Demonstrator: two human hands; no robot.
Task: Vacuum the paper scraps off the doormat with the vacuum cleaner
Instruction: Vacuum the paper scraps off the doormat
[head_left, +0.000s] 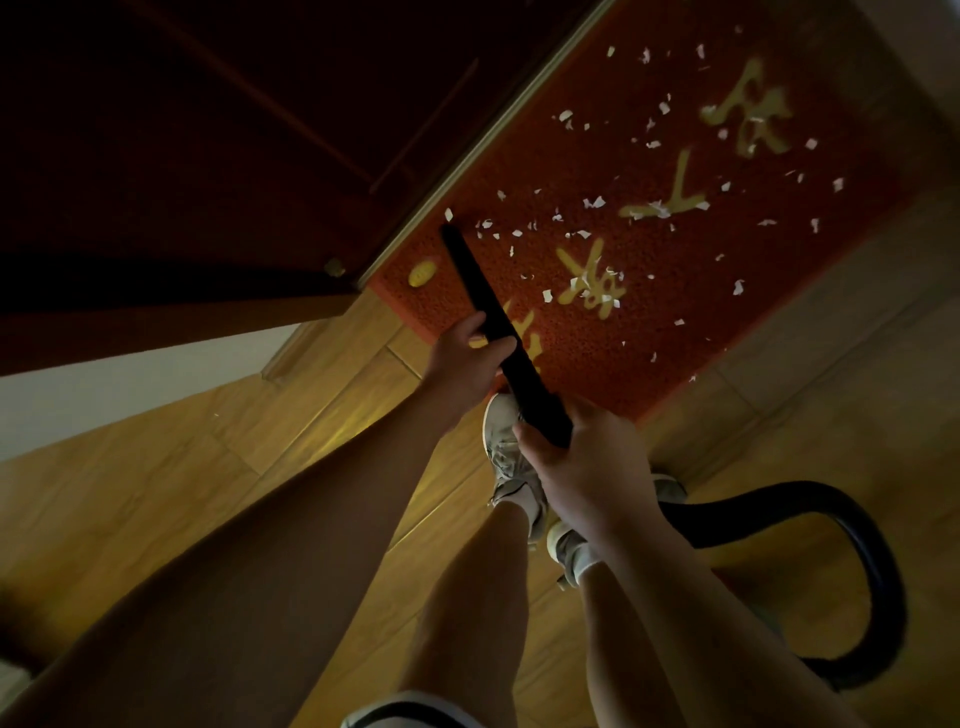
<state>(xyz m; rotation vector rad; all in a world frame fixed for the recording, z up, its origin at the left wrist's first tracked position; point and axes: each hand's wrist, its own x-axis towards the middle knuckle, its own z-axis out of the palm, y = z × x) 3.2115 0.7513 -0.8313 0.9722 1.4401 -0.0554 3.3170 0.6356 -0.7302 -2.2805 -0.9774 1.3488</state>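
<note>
A red doormat (670, 312) with yellow characters lies along the door's threshold, strewn with several white paper scraps (595, 202). A black vacuum tube (472, 278) slants across the mat's near left corner, its tip close to the threshold beside one scrap. My left hand (460, 366) grips the tube at mid length. My right hand (582, 457) grips its rear end, where the black hose (852, 525) begins and loops back over the floor to the right.
A dark wooden door (234, 130) with a metal threshold strip (483, 140) borders the mat on the left. Wooden floor (208, 467) surrounds the mat. My feet in pale sneakers (506, 457) stand at the mat's near edge. A yellow mark (421, 274) sits on the mat's corner.
</note>
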